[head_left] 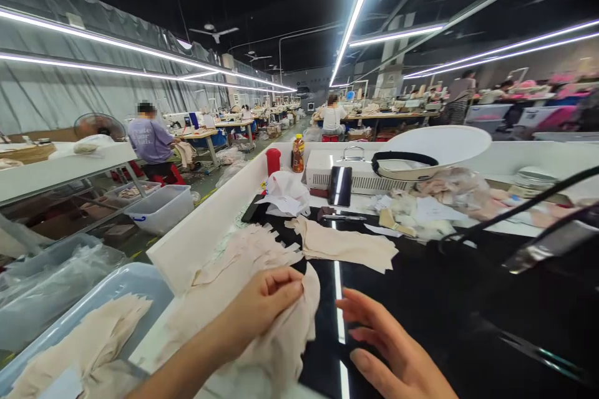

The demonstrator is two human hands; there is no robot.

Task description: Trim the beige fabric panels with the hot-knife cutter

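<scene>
My left hand (266, 302) pinches the edge of a beige fabric piece (309, 299), which hangs down over the front of the work surface. Under and beyond it lies a heap of similar beige fabric pieces (243, 249). To the right, my right hand (388, 343) is held over the glossy black table top (421, 299), its fingers apart with nothing in them. A flat stack of beige cut pieces (346, 243) rests on the black surface ahead of both hands.
Scissors (538, 349) lie at the right, below a dark cable and lamp. A phone (340, 186) leans against a white vented box (365, 168). A blue tub (145, 287) holds beige fabric at lower left. Several people sit at sewing tables beyond.
</scene>
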